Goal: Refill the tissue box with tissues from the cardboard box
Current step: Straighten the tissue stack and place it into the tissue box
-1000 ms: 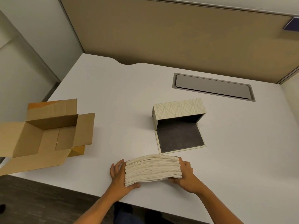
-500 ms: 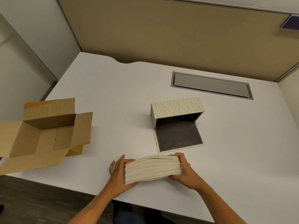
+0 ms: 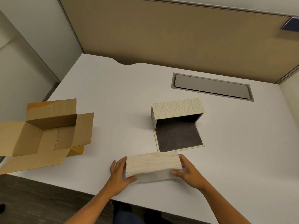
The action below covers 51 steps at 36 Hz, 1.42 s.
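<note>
Left hand (image 3: 120, 171): I have it cupped on the left end of the stack (image 3: 152, 164), fingers up that end, thumb curled under the near corner.
Right hand (image 3: 186, 169): clasped on the right end, fingers along the far corner, thumb at the near bottom edge.
Stack: pressed between my palms, raised above the table (image 3: 113, 94); a shadow lies beneath it.
Tissue box (image 3: 177, 109): just beyond my right hand, on its side, mouth facing me, dark flap (image 3: 178, 139) lying flat toward me; nothing shows inside it.
Carton (image 3: 48, 130): well off past my left hand, flaps open; I see no tissues in it.
Step, I judge: carrying the stack forward into the mouth.
Risk, sag: only the ends are held, so the middle sheets could bow and slide out.
Risk, snag: if the stack goes in tilted, it could catch the box's rim and push the box away.
Risk, flap: dragging low could crumple the bottom sheets on it.
</note>
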Each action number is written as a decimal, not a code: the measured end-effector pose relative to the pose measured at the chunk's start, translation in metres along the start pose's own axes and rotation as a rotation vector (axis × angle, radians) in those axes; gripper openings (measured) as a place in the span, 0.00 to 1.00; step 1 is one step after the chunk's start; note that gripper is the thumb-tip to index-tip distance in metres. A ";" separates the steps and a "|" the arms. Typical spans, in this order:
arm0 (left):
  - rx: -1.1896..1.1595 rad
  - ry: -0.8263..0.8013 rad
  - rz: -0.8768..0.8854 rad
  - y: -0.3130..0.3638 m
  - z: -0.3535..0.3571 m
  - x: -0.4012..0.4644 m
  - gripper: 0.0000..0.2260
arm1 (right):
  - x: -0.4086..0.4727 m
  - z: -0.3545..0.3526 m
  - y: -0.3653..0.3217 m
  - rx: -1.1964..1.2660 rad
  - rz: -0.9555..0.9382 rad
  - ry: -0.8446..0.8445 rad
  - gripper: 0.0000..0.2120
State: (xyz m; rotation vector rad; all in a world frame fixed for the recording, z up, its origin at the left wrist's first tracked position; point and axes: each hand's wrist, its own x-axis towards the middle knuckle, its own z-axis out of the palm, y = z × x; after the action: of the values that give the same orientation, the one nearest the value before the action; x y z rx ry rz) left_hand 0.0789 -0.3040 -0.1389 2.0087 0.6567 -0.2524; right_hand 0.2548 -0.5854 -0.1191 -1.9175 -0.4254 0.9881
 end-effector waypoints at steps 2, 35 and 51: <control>-0.084 0.000 -0.035 0.009 0.001 -0.001 0.40 | -0.002 -0.004 -0.007 0.052 0.013 0.027 0.25; -0.659 0.064 -0.386 0.172 0.039 0.113 0.10 | 0.075 -0.141 -0.032 0.532 0.225 0.328 0.16; -0.675 0.075 -0.495 0.170 0.049 0.132 0.30 | 0.099 -0.152 -0.027 0.495 0.301 0.392 0.31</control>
State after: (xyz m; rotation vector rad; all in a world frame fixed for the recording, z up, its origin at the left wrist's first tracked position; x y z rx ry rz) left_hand 0.2863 -0.3659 -0.0950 1.1980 1.1147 -0.2082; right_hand 0.4374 -0.5950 -0.1012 -1.6817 0.3184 0.7813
